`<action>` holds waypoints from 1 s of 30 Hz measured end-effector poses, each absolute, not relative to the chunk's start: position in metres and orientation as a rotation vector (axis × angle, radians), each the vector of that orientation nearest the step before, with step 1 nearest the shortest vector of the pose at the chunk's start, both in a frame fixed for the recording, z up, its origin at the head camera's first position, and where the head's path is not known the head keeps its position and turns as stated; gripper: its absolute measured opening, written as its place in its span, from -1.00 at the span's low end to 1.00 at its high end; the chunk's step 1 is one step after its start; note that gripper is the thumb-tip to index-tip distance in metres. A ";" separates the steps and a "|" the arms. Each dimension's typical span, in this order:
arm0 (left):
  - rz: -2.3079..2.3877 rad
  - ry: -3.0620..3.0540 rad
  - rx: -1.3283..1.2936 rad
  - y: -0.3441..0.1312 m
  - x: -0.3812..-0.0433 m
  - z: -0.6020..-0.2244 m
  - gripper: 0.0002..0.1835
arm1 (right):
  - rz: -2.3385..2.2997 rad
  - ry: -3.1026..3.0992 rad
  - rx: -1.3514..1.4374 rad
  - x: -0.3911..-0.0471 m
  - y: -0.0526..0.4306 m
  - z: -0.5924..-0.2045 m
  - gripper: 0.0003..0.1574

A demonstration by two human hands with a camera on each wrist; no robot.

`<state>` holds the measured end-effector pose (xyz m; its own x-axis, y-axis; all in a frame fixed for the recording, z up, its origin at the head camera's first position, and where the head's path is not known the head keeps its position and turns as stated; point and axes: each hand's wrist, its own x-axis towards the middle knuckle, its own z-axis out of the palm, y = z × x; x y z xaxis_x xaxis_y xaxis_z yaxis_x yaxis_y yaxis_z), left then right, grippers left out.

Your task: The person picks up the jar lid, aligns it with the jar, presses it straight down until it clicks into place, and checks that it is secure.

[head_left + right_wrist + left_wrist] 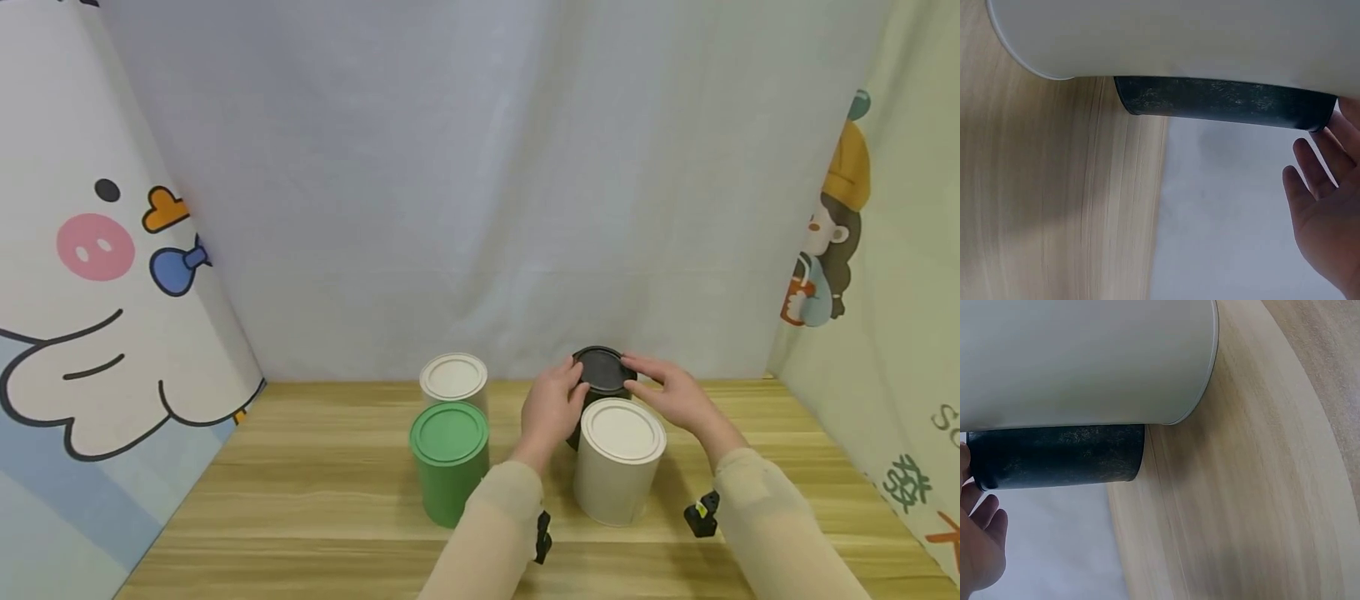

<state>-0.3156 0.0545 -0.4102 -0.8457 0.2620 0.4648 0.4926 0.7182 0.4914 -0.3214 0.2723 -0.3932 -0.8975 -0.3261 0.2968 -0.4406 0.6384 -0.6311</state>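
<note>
A black can (pixel 602 369) with a round lid stands at the back, partly hidden by a white can (pixel 618 471) in front of it. My left hand (pixel 550 406) holds the left side of its upper rim with fingers and thumb. On the opposite side, my right hand (pixel 677 398) holds the rim, thumb toward the front. In the left wrist view, the black can (pixel 1060 456) shows scuffed sides, with the left hand (pixel 982 550) at its top end. The right wrist view shows the right hand (pixel 1329 219) at the rim, its lower fingers off the can.
To the left, a green can (pixel 450 458) stands in front of another white can (pixel 453 379). All stand on a wood-grain table (pixel 315 500). A pale curtain (pixel 450 208) hangs behind, and printed cloths (pixel 67 333) flank both sides.
</note>
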 end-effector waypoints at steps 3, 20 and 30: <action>-0.840 -2.527 -0.602 0.054 -0.315 -0.412 -0.62 | 1.077 -2.695 0.654 -0.322 0.272 -0.394 -0.45; -0.565 -2.557 -0.694 0.047 -0.318 -0.412 -0.63 | 0.743 -2.591 0.786 -0.321 0.273 -0.395 -0.59; -0.416 -2.623 -0.740 0.046 -0.321 -0.399 -0.65 | 0.673 -2.671 0.822 -0.323 0.272 -0.383 -0.56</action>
<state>-0.3214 0.0459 -0.3993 -0.7881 0.4353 0.4353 0.5486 0.8174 0.1758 -0.3234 0.2716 -0.3831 -0.8040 -0.4601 0.3767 -0.5836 0.7318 -0.3520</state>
